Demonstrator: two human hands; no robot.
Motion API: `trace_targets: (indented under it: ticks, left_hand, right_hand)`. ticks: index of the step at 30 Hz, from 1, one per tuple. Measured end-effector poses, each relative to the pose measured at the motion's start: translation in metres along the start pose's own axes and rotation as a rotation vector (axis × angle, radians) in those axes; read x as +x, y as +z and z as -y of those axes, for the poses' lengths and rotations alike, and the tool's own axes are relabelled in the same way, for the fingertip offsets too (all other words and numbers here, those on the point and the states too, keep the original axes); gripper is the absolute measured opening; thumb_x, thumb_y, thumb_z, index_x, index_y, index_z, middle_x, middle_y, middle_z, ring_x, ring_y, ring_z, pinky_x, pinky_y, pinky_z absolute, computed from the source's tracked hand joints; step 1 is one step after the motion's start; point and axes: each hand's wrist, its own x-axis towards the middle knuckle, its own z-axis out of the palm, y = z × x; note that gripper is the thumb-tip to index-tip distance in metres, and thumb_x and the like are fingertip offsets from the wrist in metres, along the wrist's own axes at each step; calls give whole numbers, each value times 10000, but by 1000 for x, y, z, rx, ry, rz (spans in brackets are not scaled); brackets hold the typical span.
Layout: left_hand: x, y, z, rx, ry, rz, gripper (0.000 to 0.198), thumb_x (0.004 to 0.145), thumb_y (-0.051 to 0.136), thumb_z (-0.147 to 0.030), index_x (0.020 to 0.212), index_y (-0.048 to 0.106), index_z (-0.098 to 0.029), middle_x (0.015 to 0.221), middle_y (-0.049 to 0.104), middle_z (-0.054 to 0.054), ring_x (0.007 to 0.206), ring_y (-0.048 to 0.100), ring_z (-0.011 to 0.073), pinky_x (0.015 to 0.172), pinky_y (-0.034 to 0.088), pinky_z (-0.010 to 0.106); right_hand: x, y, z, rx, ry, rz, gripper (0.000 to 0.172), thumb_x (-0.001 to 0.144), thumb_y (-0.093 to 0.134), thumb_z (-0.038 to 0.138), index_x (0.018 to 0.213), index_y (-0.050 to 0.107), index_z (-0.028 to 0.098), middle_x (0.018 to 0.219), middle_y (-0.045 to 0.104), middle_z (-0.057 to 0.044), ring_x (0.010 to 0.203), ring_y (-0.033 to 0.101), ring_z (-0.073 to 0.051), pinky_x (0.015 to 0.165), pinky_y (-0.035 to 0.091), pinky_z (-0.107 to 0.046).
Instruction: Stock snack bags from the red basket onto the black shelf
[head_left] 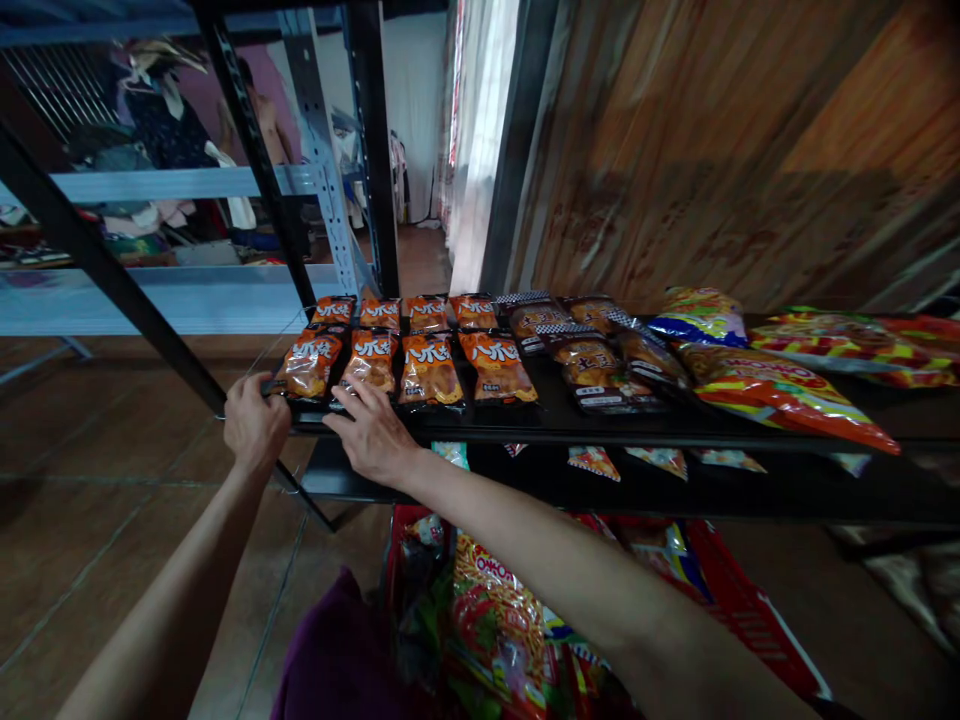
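My left hand curls around the near left corner of the black shelf, touching the front-left orange snack packet. Fingers of my right hand lie spread on the bottom edge of the second orange packet. Two rows of matching orange packets lie flat on the shelf's left part. Dark brown packets sit in the middle, and red-and-yellow bags lie to the right.
A red basket full of colourful snack bags stands below me on the floor. More packets lie on a lower shelf. A black diagonal brace crosses at left, before a blue metal rack. A wooden wall rises behind.
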Motion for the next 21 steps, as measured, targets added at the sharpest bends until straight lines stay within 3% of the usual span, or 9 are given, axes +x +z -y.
trace_targets:
  ticks: [2,5,10,15,21]
  left_hand:
    - [6,-2,1,6,-57,52,377,817,471,-211,1170,600,-207,1199,599,149,1123,559,331,933,451,498]
    - [13,0,6,8,-22,96,333,824,461,-221,1103,641,-201,1127,641,130,1078,588,306,913,464,454]
    - [19,12,22,-10,83,43,327,811,462,-200,1056,673,-149,1027,684,121,1010,616,263,910,469,375]
    - [22,19,31,-44,74,19,334,800,465,-210,1043,681,-136,1000,697,115,954,631,247,880,477,352]
    - [24,18,32,-50,54,31,329,775,475,-186,1028,684,-149,982,704,102,938,637,247,866,485,355]
  right_hand:
    - [17,9,5,-35,-2,15,278,874,474,172,1095,643,170,1353,488,-144,1377,264,-296,1104,246,-524]
    - [30,19,12,-83,2,32,256,870,479,192,1048,658,152,1290,527,-161,1352,299,-316,1111,192,-537]
    - [29,29,15,-109,41,76,240,871,482,220,1017,664,163,1266,550,-131,1322,335,-307,1111,169,-542]
    - [28,27,14,-106,56,99,237,872,490,229,1028,654,158,1281,538,-139,1330,326,-291,1104,187,-521]
    - [34,22,16,-158,52,95,240,896,461,259,997,642,138,1133,618,-157,1300,368,-310,1092,171,-558]
